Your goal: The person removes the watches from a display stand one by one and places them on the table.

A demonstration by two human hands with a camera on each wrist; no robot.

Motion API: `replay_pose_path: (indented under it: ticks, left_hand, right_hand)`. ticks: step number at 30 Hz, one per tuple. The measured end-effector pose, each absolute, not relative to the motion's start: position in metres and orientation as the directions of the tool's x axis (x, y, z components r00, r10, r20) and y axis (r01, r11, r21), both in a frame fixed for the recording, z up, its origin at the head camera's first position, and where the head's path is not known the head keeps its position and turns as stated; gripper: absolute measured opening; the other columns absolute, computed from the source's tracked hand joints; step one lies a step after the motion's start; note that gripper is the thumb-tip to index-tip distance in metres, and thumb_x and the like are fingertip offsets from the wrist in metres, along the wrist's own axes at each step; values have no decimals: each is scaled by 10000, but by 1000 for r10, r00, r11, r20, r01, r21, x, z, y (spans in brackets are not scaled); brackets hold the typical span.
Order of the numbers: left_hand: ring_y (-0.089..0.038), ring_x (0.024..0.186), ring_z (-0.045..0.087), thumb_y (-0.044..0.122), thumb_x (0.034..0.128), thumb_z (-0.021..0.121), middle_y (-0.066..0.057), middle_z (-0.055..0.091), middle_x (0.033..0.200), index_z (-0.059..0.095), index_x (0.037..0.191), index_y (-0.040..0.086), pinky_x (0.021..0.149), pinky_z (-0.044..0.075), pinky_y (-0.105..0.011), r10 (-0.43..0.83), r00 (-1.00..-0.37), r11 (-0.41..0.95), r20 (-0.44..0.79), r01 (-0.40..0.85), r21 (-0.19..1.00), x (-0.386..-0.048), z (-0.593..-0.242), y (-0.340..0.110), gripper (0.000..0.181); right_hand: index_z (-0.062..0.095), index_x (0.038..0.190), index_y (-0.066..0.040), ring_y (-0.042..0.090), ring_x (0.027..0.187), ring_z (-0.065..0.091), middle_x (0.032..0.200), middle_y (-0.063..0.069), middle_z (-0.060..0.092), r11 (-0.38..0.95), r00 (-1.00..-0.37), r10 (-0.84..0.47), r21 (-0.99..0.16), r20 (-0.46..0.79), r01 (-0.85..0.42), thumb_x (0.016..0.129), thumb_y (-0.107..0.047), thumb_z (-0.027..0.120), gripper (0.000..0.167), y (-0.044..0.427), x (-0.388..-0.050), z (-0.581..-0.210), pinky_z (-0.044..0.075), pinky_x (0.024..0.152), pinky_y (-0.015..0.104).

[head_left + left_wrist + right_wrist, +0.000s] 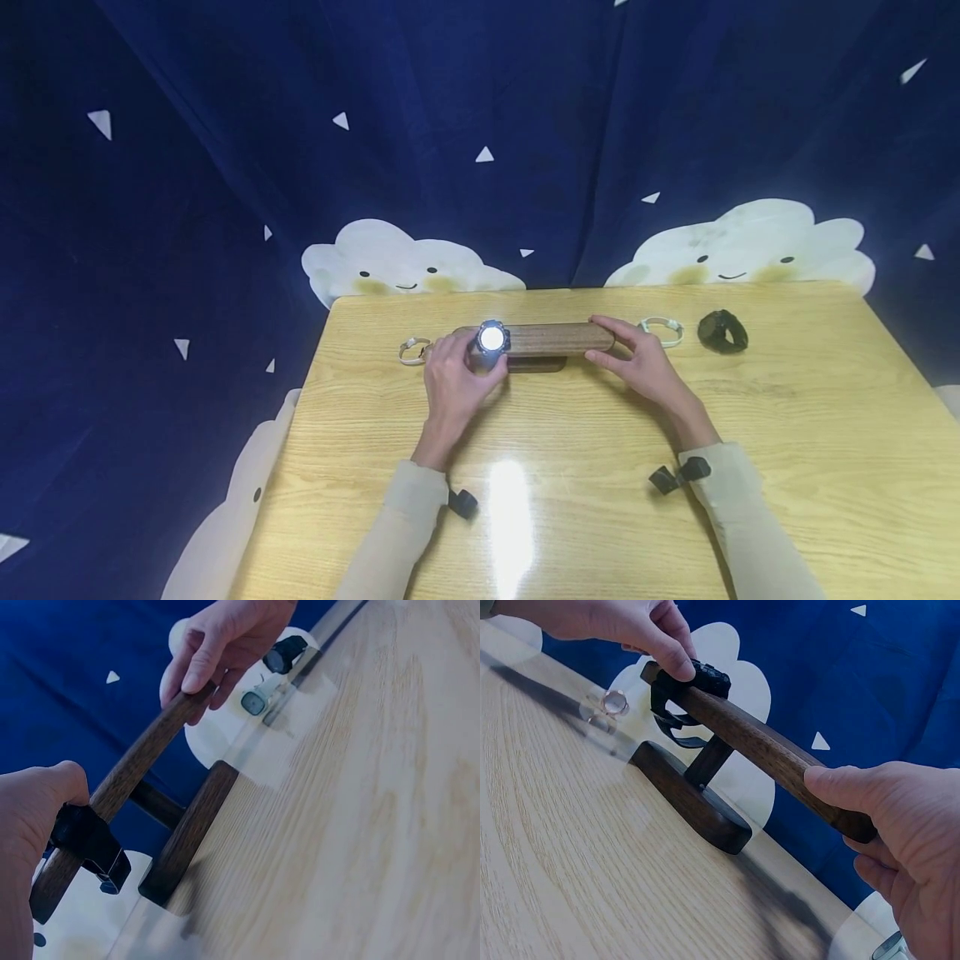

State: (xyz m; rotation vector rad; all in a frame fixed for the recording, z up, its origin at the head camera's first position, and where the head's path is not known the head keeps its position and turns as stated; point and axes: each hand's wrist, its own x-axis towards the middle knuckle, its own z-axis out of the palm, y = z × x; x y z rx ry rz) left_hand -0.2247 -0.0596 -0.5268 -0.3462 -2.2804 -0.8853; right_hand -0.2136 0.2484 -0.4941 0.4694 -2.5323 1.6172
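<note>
A dark wooden watch stand, with a long top bar, a short post and a base, stands near the table's back edge. Around the left part of the bar hangs a black wristwatch; its face glares white in the head view, and its strap dangles below the bar in the right wrist view. My left hand pinches this watch between thumb and fingers. At the bar's other end, my right hand grips the wood, thumb on the near side and fingers on the far side.
Left of the stand lies a small light-banded watch. To the right are a white watch, close behind my right hand, and a black watch. A dark blue curtain with clouds hangs behind the wooden table.
</note>
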Motion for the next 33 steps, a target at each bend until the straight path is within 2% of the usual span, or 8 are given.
replay_pose_path:
  ticks: [8,18,33]
  left_hand:
    - [-208,749,598,413,761,884,-71,708,831,766,1095,35,710,497,-338,-13,-757,742,653,431,514,-227,-525,-65,518]
    - [-192,715,550,443,773,862,-61,676,785,770,1109,67,704,461,-335,-17,-784,755,621,397,522,-228,-525,-69,513]
    - [-193,691,515,439,778,832,-73,638,734,766,1141,28,713,447,-343,-36,-814,763,580,352,542,-227,-520,-74,553]
  right_hand:
    - [575,1423,80,445,1405,492,1460,280,572,394,-944,-211,-862,254,-320,901,8,797,571,249,-213,-495,390,1170,562]
    - [571,1434,65,439,1424,472,1479,271,558,382,-948,-214,-872,238,-305,906,-11,800,581,250,-214,-495,368,1190,558]
    - [570,1431,75,437,1419,479,1476,271,561,396,-951,-206,-869,231,-297,906,2,795,576,249,-214,-494,374,1183,538]
